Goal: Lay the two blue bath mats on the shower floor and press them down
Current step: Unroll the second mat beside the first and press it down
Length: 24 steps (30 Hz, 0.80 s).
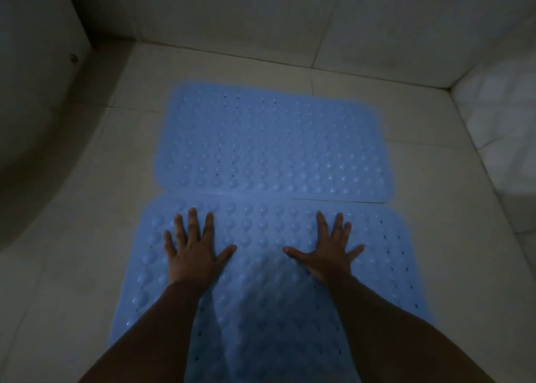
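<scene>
Two blue bath mats with raised bumps and small holes lie flat on the pale tiled shower floor (435,208). The far mat (272,141) sits toward the back wall. The near mat (261,295) lies just in front of it, their long edges meeting or slightly overlapping. My left hand (194,249) presses flat on the near mat's left half, fingers spread and straight. My right hand (330,252) presses flat on its right half, fingers spread too. Both forearms reach in from the bottom of the view and cover part of the near mat.
Tiled walls close the space at the back (261,19) and the right (507,121). A curved pale wall or fixture (43,107) bounds the left side. Bare floor tiles run around the mats. The light is dim.
</scene>
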Available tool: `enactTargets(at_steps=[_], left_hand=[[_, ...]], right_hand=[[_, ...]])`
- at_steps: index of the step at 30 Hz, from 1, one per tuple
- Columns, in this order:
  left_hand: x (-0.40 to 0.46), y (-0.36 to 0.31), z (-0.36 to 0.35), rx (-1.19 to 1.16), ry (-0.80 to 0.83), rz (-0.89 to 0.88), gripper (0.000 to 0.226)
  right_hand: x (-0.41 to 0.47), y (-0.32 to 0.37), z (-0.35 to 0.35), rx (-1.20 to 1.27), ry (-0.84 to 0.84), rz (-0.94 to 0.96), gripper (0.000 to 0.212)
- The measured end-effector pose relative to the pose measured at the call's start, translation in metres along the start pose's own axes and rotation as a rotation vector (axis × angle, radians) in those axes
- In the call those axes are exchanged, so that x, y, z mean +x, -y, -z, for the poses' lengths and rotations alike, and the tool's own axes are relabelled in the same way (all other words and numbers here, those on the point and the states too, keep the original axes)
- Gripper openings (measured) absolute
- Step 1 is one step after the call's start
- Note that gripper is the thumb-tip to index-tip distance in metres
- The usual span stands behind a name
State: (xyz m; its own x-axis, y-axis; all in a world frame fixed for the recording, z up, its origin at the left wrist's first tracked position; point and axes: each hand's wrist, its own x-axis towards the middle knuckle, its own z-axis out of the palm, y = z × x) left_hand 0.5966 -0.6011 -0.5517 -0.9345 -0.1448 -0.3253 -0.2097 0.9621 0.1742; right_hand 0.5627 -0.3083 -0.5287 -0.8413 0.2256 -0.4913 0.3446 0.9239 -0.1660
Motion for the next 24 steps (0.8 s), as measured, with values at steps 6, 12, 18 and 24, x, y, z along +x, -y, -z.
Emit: enactTargets(at_steps=[6, 12, 18, 24], left_hand=[[0.001, 0.003, -0.004, -0.005, 0.004, -0.008, 0.1], [0.0, 0.001, -0.006, -0.021, -0.012, -0.009, 0.1], [-0.002, -0.004, -0.004, -0.033, -0.027, 0.007, 0.097], [-0.002, -0.006, 0.0, -0.053, -0.023, 0.006, 0.098]], right_hand=[[0.005, -0.002, -0.006, -0.032, -0.006, 0.004, 0.138], [0.008, -0.006, -0.005, -0.029, -0.008, 0.006, 0.141], [0.011, -0.01, -0.005, -0.027, -0.009, 0.011, 0.142], [0.012, -0.01, -0.002, -0.021, -0.018, 0.014, 0.144]])
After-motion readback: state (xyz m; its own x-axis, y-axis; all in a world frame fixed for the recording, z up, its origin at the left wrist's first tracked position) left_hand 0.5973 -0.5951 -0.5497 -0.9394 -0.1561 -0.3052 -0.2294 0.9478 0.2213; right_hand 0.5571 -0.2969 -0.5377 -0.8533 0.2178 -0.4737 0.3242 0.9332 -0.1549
